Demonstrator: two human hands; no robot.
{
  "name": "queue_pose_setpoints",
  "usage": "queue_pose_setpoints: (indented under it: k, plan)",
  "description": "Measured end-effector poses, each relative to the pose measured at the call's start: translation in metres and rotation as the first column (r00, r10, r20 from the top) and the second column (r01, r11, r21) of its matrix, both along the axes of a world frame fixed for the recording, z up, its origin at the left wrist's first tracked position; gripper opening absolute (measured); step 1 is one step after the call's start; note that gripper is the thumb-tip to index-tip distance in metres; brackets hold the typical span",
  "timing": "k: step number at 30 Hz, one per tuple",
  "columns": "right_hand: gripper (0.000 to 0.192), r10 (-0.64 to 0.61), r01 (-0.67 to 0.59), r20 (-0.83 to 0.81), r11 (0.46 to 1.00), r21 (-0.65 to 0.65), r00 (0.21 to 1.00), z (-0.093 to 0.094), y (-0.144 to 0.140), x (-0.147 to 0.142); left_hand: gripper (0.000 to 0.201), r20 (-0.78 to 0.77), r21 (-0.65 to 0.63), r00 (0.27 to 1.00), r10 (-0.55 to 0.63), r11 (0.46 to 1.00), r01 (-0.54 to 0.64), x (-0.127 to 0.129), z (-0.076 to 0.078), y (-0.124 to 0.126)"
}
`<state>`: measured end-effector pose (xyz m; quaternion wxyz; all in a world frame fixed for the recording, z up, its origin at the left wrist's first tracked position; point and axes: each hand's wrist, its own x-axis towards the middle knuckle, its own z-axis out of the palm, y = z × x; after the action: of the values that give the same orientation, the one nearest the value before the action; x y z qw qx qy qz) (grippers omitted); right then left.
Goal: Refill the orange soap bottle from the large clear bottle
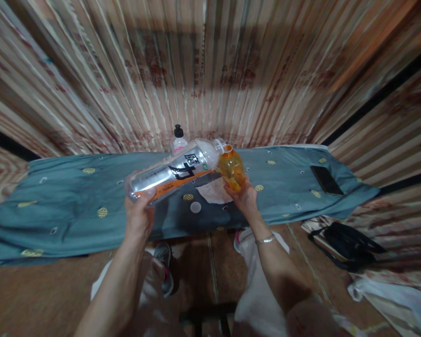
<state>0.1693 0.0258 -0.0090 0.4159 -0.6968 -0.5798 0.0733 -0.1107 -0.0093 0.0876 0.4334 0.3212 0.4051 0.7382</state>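
Note:
My left hand (140, 213) is closed round the base of a large clear plastic bottle (171, 175) with a silver and orange label. The bottle is tilted, its neck pointing right and up. In my right hand (243, 194) is a small amber bottle (231, 166), uncapped and leaning a little to the left. The large bottle's mouth is right at the amber bottle's rim; whether they touch, or any liquid flows, I cannot tell. Below them on the cloth lie a pale crumpled cloth or tissue (214, 192) and a round whitish cap (195, 207).
A clear bottle with a black top (178, 135) stands at the table's back edge. A dark phone (326, 180) lies at the right of the blue-green tablecloth (73, 196). Patterned curtains (196, 70) hang close behind. A black bag (347, 243) is on the lower right.

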Motion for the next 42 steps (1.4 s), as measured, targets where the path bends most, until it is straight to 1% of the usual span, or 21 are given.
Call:
queue_pose_setpoints:
  k: [4,9,19,23,30,34,39,42]
  plan:
    - [0.066,-0.014,0.014,0.012,1.000,-0.015,1.000,-0.0002,0.0006,-0.0001,0.059,-0.021,0.008,1.000,-0.005,1.000,0.006,-0.0005,0.0017,-0.0006]
    - [0.065,-0.003,0.003,0.035,1.000,0.007,0.999,0.0004,0.0003,-0.0001,0.057,-0.033,0.024,0.999,-0.012,1.000,0.012,-0.0007,0.0027,-0.0005]
    - [0.065,-0.012,0.012,-0.003,0.999,-0.038,1.000,0.0033,-0.0011,-0.0008,0.055,-0.025,0.033,1.000,-0.010,0.999,0.011,0.0011,0.0059,0.0000]
    - [0.065,-0.008,0.008,-0.016,0.999,-0.050,1.000,0.0057,-0.0016,-0.0013,0.053,-0.001,0.030,1.000,-0.004,1.000,0.004,0.0002,0.0049,-0.0003]
    - [0.066,0.003,-0.005,-0.029,0.998,-0.055,1.000,0.0073,-0.0020,-0.0018,0.050,-0.039,0.053,0.999,-0.006,0.999,0.008,-0.0018,0.0019,0.0010]
    - [0.067,0.000,-0.001,-0.036,0.999,-0.039,0.999,0.0047,-0.0008,-0.0010,0.052,-0.023,0.049,1.000,0.005,0.999,-0.004,-0.0022,0.0015,0.0015]
    - [0.063,0.008,-0.008,-0.024,1.000,-0.004,1.000,0.0011,-0.0004,0.0005,0.057,-0.012,0.041,1.000,0.006,0.999,-0.005,-0.0024,0.0025,0.0007]
    - [0.065,0.011,-0.012,-0.014,1.000,-0.004,1.000,0.0019,-0.0007,0.0007,0.055,-0.007,0.035,1.000,0.009,0.999,-0.009,-0.0022,0.0037,0.0006]
